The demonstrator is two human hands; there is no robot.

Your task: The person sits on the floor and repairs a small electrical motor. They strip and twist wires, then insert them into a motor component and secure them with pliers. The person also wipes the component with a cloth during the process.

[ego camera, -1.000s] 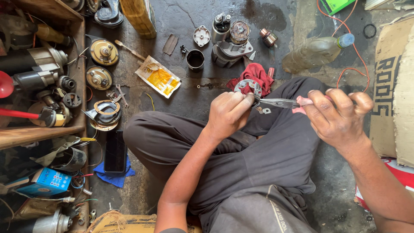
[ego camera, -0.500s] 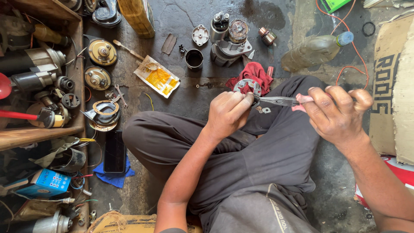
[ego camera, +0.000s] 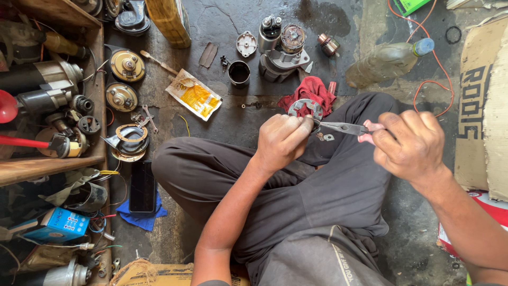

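Observation:
My left hand (ego camera: 283, 139) grips a round grey metal plate (ego camera: 304, 108) with tabs, held above my crossed legs. My right hand (ego camera: 410, 143) is closed around the pink handles of long-nose pliers (ego camera: 344, 127), whose jaws reach left to the plate's edge by my left fingers. A small metal piece (ego camera: 327, 137) shows just below the pliers. A red rag (ego camera: 312, 90) lies on the floor behind the plate.
A dismantled starter motor (ego camera: 283, 47), a small black cup (ego camera: 239, 72), a round cap (ego camera: 246, 43) and a yellow packet (ego camera: 194, 96) lie on the dark floor ahead. A plastic bottle (ego camera: 389, 61) and orange wire (ego camera: 434, 85) are right. Wooden shelves (ego camera: 47, 164) with motor parts stand left.
Both hands have stayed nearly in place with the plate and pliers; only small shifts of the fingers show.

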